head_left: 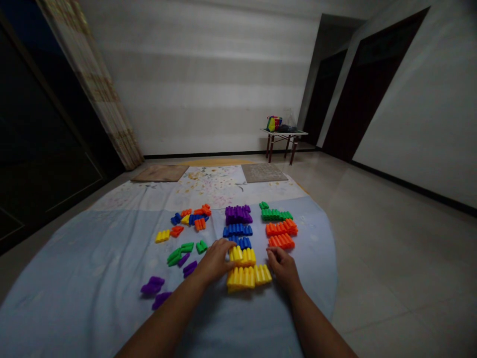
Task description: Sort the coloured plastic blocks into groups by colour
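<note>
Yellow ridged plastic blocks (241, 277) stand grouped in rows at the near middle of the cloth. My left hand (215, 261) reaches in from the left, thumb and fingers closed around the left end of an upper yellow block (242, 255). On the other side, my right hand (282, 266) is closed with its fingers curled together, and nothing shows in it. It rests just right of a shorter yellow block (263, 274). Behind the yellow ones lie blue blocks (237, 230) and purple blocks (238, 214), with orange blocks (281, 227) and green blocks (276, 215) to the right.
Loose mixed blocks lie left, including green (174, 256), purple (152, 286) and yellow pieces (162, 236). The pale blue cloth (112, 278) covers a rounded table. Two mats (264, 173) lie at its far edge. A small table (283, 133) with bags stands beyond.
</note>
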Demonstrator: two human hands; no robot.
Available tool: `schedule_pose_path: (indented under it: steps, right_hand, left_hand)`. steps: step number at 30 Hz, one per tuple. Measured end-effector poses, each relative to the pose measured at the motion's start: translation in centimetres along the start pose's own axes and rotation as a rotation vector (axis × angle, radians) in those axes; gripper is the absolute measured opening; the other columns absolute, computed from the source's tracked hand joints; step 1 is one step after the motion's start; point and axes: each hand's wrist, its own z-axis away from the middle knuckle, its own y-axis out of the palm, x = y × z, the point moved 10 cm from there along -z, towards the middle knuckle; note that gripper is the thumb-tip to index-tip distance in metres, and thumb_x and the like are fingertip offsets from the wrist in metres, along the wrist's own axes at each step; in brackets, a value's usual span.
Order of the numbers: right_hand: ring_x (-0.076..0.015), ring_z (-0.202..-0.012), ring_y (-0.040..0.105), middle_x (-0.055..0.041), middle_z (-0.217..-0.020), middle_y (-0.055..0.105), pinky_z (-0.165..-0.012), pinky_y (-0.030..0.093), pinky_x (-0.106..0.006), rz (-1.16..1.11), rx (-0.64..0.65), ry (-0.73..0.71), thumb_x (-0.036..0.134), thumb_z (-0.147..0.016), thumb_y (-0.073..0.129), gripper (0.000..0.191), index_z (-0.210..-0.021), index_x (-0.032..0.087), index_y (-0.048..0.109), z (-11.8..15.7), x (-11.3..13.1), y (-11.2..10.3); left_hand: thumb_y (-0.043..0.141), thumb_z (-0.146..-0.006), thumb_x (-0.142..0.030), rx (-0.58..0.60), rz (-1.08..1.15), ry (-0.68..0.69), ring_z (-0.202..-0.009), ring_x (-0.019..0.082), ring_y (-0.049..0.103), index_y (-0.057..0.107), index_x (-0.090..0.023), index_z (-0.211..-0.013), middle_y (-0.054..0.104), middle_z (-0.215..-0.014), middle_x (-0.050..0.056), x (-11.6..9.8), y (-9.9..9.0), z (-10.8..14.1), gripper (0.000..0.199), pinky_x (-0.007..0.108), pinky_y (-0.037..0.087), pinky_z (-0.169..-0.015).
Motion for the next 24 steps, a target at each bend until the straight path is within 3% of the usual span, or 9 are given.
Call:
schedule_pose_path:
  steps: [8, 16, 18, 20, 22, 24]
  right_hand:
    - [-0.0188, -0.067, 0.063, -0.0067, -0.075, 0.070, -0.062, 0.047, -0.026, 0.014, -0.005, -0.006, 0.055, -0.077, 0.048, 0.045, -0.086, 0.015, 0.068, 0.0, 0.2, -0.1]
    - [-0.0196, -0.069, 0.063, -0.0069, -0.079, 0.071, -0.063, 0.048, -0.027, -0.007, 0.013, 0.005, 0.055, -0.077, 0.049, 0.044, -0.088, 0.016, 0.067, 0.2, -0.3, -0.1]
    - [-0.0201, -0.071, 0.063, -0.0074, -0.080, 0.071, -0.064, 0.048, -0.027, -0.011, 0.018, 0.009, 0.054, -0.077, 0.049, 0.044, -0.089, 0.015, 0.067, 0.2, -0.4, -0.1]
    - [-0.0211, -0.073, 0.064, -0.0080, -0.081, 0.071, -0.064, 0.049, -0.027, -0.026, 0.015, 0.023, 0.055, -0.076, 0.050, 0.045, -0.088, 0.015, 0.067, 0.2, -0.6, -0.2]
    - [-0.0219, -0.074, 0.064, -0.0085, -0.081, 0.071, -0.064, 0.050, -0.028, -0.039, 0.010, 0.030, 0.057, -0.074, 0.051, 0.047, -0.088, 0.015, 0.068, 0.2, -0.7, -0.2]
    - [-0.0222, -0.074, 0.064, -0.0085, -0.083, 0.071, -0.065, 0.050, -0.028, -0.039, 0.013, 0.028, 0.057, -0.074, 0.051, 0.047, -0.088, 0.016, 0.068, 0.2, -0.7, -0.2]
  left_hand:
    - [0.067, -0.064, -0.036, 0.032, -0.051, -0.002, -0.104, 0.027, 0.051, 0.061, -0.019, -0.110, 0.058, -0.109, 0.011, 0.1, 0.8, -1.1, 0.050, 0.039, 0.038, -0.092]
    - [0.072, -0.055, -0.027, 0.050, 0.016, -0.013, -0.105, 0.029, 0.052, 0.061, -0.020, -0.109, 0.059, -0.108, 0.012, 0.1, 1.0, -0.6, 0.056, 0.042, 0.039, -0.092]
    - [0.071, -0.057, -0.030, -0.005, 0.052, -0.017, -0.104, 0.026, 0.052, 0.059, -0.021, -0.111, 0.059, -0.109, 0.010, 0.3, -0.2, -0.3, 0.056, 0.040, 0.040, -0.092]
    - [0.066, -0.065, -0.034, -0.118, 0.099, -0.022, -0.100, 0.022, 0.054, 0.058, -0.022, -0.111, 0.060, -0.107, 0.008, 1.0, -2.5, 0.1, 0.049, 0.036, 0.041, -0.091]
    - [0.059, -0.071, -0.037, -0.252, 0.099, -0.092, -0.096, 0.019, 0.056, 0.059, -0.022, -0.108, 0.061, -0.103, 0.006, 3.2, -5.5, 0.9, 0.040, 0.031, 0.043, -0.087]
    - [0.053, -0.074, -0.038, -0.354, 0.031, -0.255, -0.091, 0.018, 0.057, 0.060, -0.020, -0.105, 0.062, -0.099, 0.006, 6.8, -8.2, 2.2, 0.037, 0.029, 0.044, -0.083]
